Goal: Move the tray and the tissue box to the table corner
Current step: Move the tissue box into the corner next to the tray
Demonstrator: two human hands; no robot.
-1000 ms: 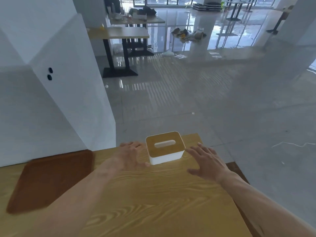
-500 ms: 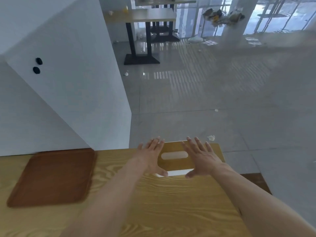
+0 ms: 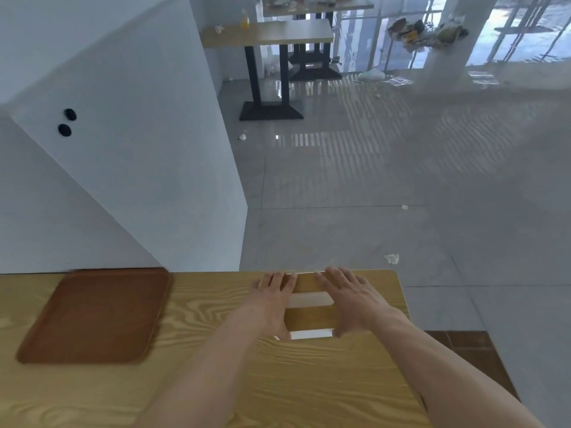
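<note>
A white tissue box (image 3: pixel 310 316) with a wooden lid and a slot stands on the light wooden table (image 3: pixel 216 381), near its far right corner. My left hand (image 3: pixel 273 301) presses against the box's left side and my right hand (image 3: pixel 352 299) against its right side, fingers stretched forward along it. Only the lid and a strip of the white front wall show between the hands. A brown rectangular tray (image 3: pixel 92 315) lies flat at the far left of the table, against the wall, apart from both hands.
A white wall (image 3: pixel 108 180) rises right behind the table's left half. Beyond the far edge is grey tiled floor (image 3: pixel 370 180) with scraps of paper. Other tables (image 3: pixel 268 35) stand far back. A brown seat (image 3: pixel 463 350) sits off the right edge.
Both hands have closed in from either side of the tissue box and now clasp it. The view has tilted down and moved closer. The tray has stayed in place.
</note>
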